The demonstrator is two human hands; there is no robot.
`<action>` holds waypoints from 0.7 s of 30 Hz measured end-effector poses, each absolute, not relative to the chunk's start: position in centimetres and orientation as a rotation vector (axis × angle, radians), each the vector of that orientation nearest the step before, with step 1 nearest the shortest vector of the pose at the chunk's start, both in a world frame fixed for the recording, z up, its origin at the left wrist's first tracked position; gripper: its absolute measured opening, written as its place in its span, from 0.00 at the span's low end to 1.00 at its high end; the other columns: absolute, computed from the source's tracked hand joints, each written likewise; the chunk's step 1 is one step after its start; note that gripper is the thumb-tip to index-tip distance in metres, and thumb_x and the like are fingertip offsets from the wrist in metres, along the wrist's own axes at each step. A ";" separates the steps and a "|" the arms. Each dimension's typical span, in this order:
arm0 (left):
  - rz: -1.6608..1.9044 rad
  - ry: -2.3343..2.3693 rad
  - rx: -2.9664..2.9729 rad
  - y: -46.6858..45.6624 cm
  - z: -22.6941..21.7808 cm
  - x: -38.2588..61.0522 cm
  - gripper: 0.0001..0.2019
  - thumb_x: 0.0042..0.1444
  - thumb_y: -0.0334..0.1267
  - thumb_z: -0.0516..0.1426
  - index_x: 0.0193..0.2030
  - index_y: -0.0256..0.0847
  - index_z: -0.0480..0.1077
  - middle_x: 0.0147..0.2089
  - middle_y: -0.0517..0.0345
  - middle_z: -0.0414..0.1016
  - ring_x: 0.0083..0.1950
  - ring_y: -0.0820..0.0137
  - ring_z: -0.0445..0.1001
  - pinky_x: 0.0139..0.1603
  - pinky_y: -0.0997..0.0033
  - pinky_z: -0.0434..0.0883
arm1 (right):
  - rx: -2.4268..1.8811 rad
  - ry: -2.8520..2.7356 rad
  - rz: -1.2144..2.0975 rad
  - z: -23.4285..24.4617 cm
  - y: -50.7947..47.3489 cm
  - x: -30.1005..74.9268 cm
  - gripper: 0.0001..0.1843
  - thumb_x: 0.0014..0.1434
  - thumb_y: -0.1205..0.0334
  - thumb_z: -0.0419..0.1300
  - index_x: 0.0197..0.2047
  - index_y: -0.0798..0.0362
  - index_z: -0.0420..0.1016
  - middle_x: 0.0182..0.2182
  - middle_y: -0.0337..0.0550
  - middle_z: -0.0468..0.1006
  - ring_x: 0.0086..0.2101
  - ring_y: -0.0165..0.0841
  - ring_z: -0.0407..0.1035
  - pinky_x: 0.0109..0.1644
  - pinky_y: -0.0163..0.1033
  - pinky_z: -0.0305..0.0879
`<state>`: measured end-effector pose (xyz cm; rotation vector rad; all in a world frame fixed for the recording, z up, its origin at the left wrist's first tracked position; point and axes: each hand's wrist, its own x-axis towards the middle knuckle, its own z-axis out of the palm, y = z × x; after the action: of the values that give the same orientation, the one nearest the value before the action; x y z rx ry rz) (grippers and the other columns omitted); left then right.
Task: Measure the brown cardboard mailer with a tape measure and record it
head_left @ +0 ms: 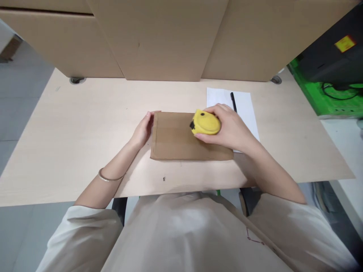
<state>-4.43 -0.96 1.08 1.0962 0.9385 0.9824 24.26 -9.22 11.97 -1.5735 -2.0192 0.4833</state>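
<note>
A flat brown cardboard box (176, 141) lies on the table in front of me. My left hand (142, 130) grips the box at its left end, with some fingers hidden behind the edge. Above the right half of the box, my right hand (231, 126) is closed around a yellow tape measure (208, 123) with a black tip that points left. No blade can be seen pulled out. Whether the tape measure touches the box top, I cannot tell.
Partly behind my right hand lies a white sheet of paper (246, 109) with a black pen (233, 101) on it. Large cardboard boxes (167, 41) line the back of the pale wooden table (70, 128). To the right are a green crate (309, 90) and dark equipment (331, 56).
</note>
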 end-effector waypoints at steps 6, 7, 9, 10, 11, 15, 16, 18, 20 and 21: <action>1.024 0.959 1.080 -1.2 1.0 -4.6 0.29 0.66 0.63 0.57 0.61 0.43 0.77 0.72 0.45 0.81 0.81 0.45 0.70 0.87 0.40 0.60 | -1.780 -1.565 0.536 8.6 -13.3 27.7 0.33 0.47 0.39 0.80 0.51 0.46 0.82 0.73 0.59 0.69 0.78 0.64 0.54 0.75 0.68 0.60; 0.978 0.921 1.080 -1.0 1.2 -5.1 0.30 0.64 0.60 0.58 0.64 0.43 0.76 0.75 0.47 0.78 0.84 0.44 0.65 0.89 0.39 0.56 | -1.815 -1.450 0.615 8.4 -13.9 27.8 0.34 0.47 0.37 0.80 0.51 0.46 0.82 0.73 0.59 0.70 0.78 0.64 0.55 0.74 0.68 0.62; 0.790 0.823 1.117 -0.6 1.8 -6.9 0.38 0.56 0.53 0.63 0.73 0.45 0.72 0.83 0.50 0.69 0.89 0.42 0.56 0.91 0.37 0.49 | -1.838 -1.267 0.786 8.5 -14.7 27.7 0.34 0.47 0.35 0.78 0.51 0.46 0.81 0.64 0.57 0.79 0.70 0.64 0.69 0.68 0.67 0.69; 0.664 0.780 1.161 -0.4 2.2 -7.9 0.43 0.52 0.49 0.66 0.78 0.47 0.69 0.87 0.52 0.63 0.91 0.41 0.51 0.92 0.37 0.48 | -1.826 -1.208 0.857 8.7 -14.9 27.6 0.34 0.46 0.35 0.78 0.50 0.46 0.80 0.58 0.54 0.83 0.63 0.61 0.75 0.65 0.65 0.72; 0.545 0.748 1.224 -0.2 2.7 -9.0 0.50 0.50 0.46 0.70 0.81 0.49 0.65 0.89 0.52 0.57 0.92 0.40 0.47 0.92 0.36 0.47 | -1.805 -1.167 0.908 9.1 -15.1 27.5 0.33 0.46 0.35 0.79 0.48 0.46 0.80 0.52 0.52 0.85 0.56 0.58 0.79 0.61 0.63 0.74; 0.339 0.740 1.546 -0.6 4.5 -11.9 0.60 0.53 0.47 0.76 0.88 0.58 0.51 0.92 0.48 0.47 0.91 0.39 0.47 0.90 0.33 0.52 | -1.730 -1.167 0.933 11.1 -14.5 27.3 0.29 0.45 0.41 0.79 0.45 0.46 0.81 0.45 0.47 0.86 0.48 0.52 0.81 0.54 0.56 0.77; 0.347 0.748 1.623 -1.2 4.9 -11.9 0.60 0.53 0.50 0.77 0.88 0.60 0.51 0.91 0.48 0.50 0.91 0.38 0.49 0.89 0.31 0.54 | -1.722 -1.207 0.919 11.7 -14.0 27.3 0.28 0.46 0.42 0.79 0.46 0.46 0.81 0.46 0.47 0.86 0.48 0.52 0.81 0.54 0.56 0.77; 0.378 0.759 1.793 -2.8 5.5 -11.3 0.61 0.49 0.57 0.79 0.86 0.64 0.55 0.86 0.46 0.60 0.87 0.38 0.58 0.87 0.31 0.59 | -1.717 -1.315 0.877 12.9 -12.3 27.4 0.25 0.49 0.42 0.78 0.46 0.46 0.83 0.46 0.47 0.86 0.49 0.53 0.80 0.54 0.56 0.77; 0.401 0.783 1.974 -4.8 5.8 -9.9 0.59 0.47 0.63 0.79 0.84 0.67 0.61 0.76 0.45 0.70 0.79 0.41 0.69 0.82 0.35 0.69 | -1.714 -1.425 0.816 13.9 -9.8 27.4 0.24 0.52 0.42 0.77 0.44 0.48 0.84 0.45 0.47 0.85 0.50 0.54 0.80 0.55 0.57 0.76; 0.421 0.809 2.055 -5.9 5.8 -9.2 0.55 0.49 0.66 0.77 0.82 0.68 0.63 0.71 0.46 0.73 0.73 0.44 0.73 0.77 0.39 0.74 | -1.710 -1.469 0.782 14.2 -8.3 27.4 0.23 0.53 0.42 0.77 0.44 0.49 0.83 0.44 0.47 0.84 0.50 0.54 0.80 0.56 0.57 0.75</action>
<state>-9.17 -5.92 5.84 2.0546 0.8089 0.4215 27.35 -8.25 14.18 -1.7100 -1.4690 0.7821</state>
